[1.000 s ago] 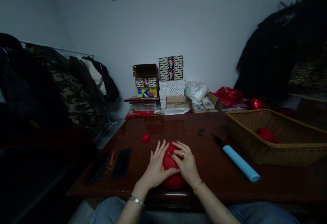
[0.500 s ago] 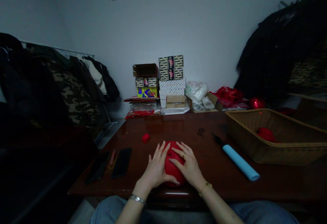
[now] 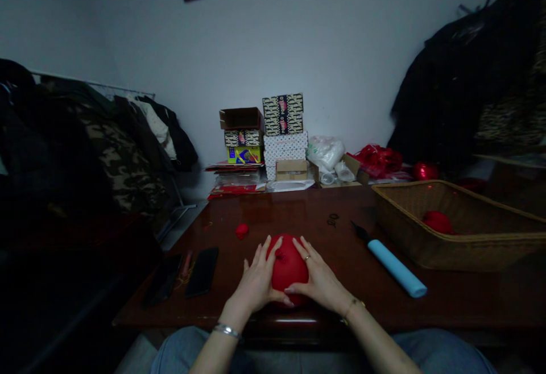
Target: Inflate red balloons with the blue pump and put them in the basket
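Note:
A round red balloon (image 3: 292,269) rests at the table's front edge, its dark tied knot facing up on the left part. My left hand (image 3: 258,277) clasps its left side, fingers spread over the top and thumb low in front. On the opposite side my right hand (image 3: 319,280) holds it, fingertips near the top and thumb reaching toward the left thumb. The balloon's underside is hidden. To the right lies a light blue hand pump (image 3: 396,266) with a black nozzle. Beyond my left hand sits a small red object (image 3: 242,231), too small to make out.
A wicker basket (image 3: 426,249) with a red item (image 3: 438,222) inside stands at the right. Black scissors (image 3: 333,219) lie farther back. Two dark phones, one a black phone (image 3: 202,271), lie at left. Stacked boxes (image 3: 284,115) stand behind the table (image 3: 290,209).
My right hand has slid outward to the balloon's right side, its thumb dropping lower, so more of the red surface shows between my hands. The view has shifted slightly.

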Action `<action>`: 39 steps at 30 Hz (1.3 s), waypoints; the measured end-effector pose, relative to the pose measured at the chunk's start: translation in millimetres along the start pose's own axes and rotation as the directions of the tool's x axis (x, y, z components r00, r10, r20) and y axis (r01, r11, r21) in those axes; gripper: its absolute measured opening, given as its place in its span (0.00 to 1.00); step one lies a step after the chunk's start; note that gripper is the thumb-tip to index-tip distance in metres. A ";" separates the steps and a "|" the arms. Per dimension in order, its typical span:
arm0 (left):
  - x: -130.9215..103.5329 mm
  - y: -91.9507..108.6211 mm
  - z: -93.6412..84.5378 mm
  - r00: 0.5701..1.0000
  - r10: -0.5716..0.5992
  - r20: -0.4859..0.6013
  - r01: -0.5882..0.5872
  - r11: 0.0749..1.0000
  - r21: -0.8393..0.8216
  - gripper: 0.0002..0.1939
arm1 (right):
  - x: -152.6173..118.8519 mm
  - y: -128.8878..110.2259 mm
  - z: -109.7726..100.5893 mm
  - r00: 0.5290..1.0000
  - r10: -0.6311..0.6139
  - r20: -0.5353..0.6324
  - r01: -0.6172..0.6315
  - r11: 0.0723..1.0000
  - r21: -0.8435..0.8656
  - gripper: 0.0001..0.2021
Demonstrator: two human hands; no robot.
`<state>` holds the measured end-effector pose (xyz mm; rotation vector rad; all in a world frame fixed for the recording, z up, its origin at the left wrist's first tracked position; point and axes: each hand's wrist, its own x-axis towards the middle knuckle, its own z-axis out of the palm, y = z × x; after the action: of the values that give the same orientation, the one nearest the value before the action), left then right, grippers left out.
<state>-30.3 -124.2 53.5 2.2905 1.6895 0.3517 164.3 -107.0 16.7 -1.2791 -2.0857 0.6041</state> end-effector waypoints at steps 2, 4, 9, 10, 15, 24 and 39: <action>1.2 -0.7 0.1 1.000 0.022 -0.016 -0.021 0.999 0.029 0.66 | 0.2 -0.4 -0.7 1.000 0.001 -0.013 -0.002 0.999 -0.045 0.52; 2.8 -2.4 1.0 0.998 0.047 -0.037 -0.045 0.996 0.071 0.66 | 0.7 -0.1 -1.6 1.000 0.001 -0.010 -0.002 0.997 -0.083 0.54; 6.1 -6.1 3.3 0.991 0.099 -0.095 -0.082 0.983 0.165 0.61 | 0.5 1.5 -6.8 1.000 -0.021 0.023 0.023 0.993 -0.120 0.59; 6.4 -5.8 3.1 0.990 0.101 -0.098 -0.084 0.982 0.167 0.60 | 0.1 1.5 -8.0 0.999 -0.023 0.027 0.027 0.991 -0.129 0.58; 8.1 -2.1 1.8 0.991 0.100 -0.086 -0.089 0.988 0.130 0.56 | -2.1 0.4 -12.2 1.000 -0.013 0.017 0.016 0.984 -0.179 0.55; 10.8 -5.1 4.3 0.995 0.076 -0.058 -0.073 0.995 0.062 0.58 | -4.1 5.5 -10.3 0.997 -0.062 -0.045 0.052 0.979 -0.196 0.49; 19.6 -8.0 10.4 0.986 0.128 -0.110 -0.150 0.962 -0.228 0.38 | 22.2 -10.7 24.9 0.821 -0.245 -0.516 0.274 0.961 -0.020 0.07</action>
<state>-28.1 -104.0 41.6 2.2496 1.4420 0.6628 132.4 -93.2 11.9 -0.9629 -1.7296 0.1633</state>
